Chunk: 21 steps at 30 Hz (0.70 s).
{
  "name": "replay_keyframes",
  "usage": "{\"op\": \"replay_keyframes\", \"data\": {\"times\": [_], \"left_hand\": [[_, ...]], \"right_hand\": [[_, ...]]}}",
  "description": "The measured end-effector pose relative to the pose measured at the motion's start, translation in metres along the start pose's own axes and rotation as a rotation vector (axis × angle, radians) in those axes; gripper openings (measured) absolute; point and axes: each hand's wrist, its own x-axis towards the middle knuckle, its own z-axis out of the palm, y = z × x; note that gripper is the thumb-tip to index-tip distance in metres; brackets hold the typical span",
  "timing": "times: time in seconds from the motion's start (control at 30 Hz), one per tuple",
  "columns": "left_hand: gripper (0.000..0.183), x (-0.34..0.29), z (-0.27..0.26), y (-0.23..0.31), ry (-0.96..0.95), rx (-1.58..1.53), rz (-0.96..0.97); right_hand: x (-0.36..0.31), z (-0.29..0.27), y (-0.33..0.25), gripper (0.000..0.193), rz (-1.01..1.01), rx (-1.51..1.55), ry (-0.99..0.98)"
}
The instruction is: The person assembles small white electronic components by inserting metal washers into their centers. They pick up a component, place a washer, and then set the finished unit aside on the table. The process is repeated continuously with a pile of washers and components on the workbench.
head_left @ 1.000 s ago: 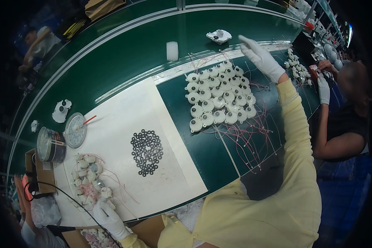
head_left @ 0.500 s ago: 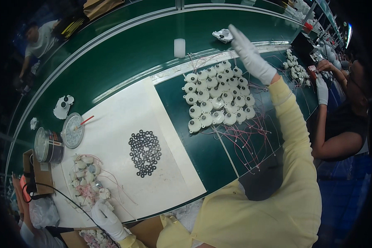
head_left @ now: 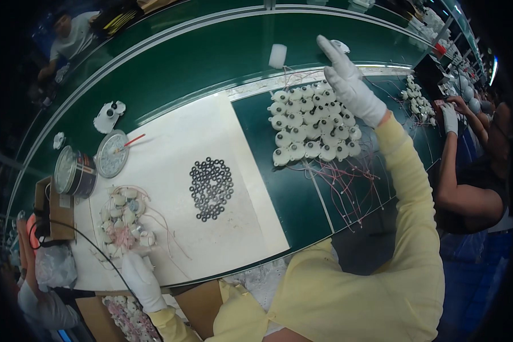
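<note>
My right hand (head_left: 353,85), in a white glove, is raised with its fingers stretched out and nothing in it. It hovers over the far right part of a block of round cream-coloured small motors (head_left: 310,149), set in close rows with black knobs on top and pink and white wires trailing off. Down at the near left, my gloved left hand (head_left: 141,280) rests by the table's edge, fingers extended, beside a loose heap of similar motors (head_left: 117,222). Whether its fingertips touch the heap is hard to see. Many black rings (head_left: 211,191) lie grouped on the white sheet.
A can (head_left: 74,172) and a round dish (head_left: 113,157) with a red stick stand at the left. Beyond lie a white moulded part (head_left: 109,117) and a white roll (head_left: 277,56). A cardboard box (head_left: 62,214) sits at the left edge; a co-worker (head_left: 467,188) works at the right.
The view has shifted, so the tabletop things sit further right and higher. My right hand has come nearer over the motor block, away from the white part behind it. My left hand stays beside the heap.
</note>
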Motion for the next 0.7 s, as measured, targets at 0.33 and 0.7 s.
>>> {"op": "replay_keyframes", "data": {"times": [0.33,0.7], "left_hand": [[0.063,-0.011,-0.007,0.089,0.192,-0.656,-0.012],[0.061,-0.028,-0.027,0.095,-0.433,-0.843,-0.188]], "right_hand": [[0.015,0.123,-0.336,0.045,-0.798,0.456,-0.025],[0.008,0.107,-0.332,0.066,-0.157,1.554,-0.456]]}}
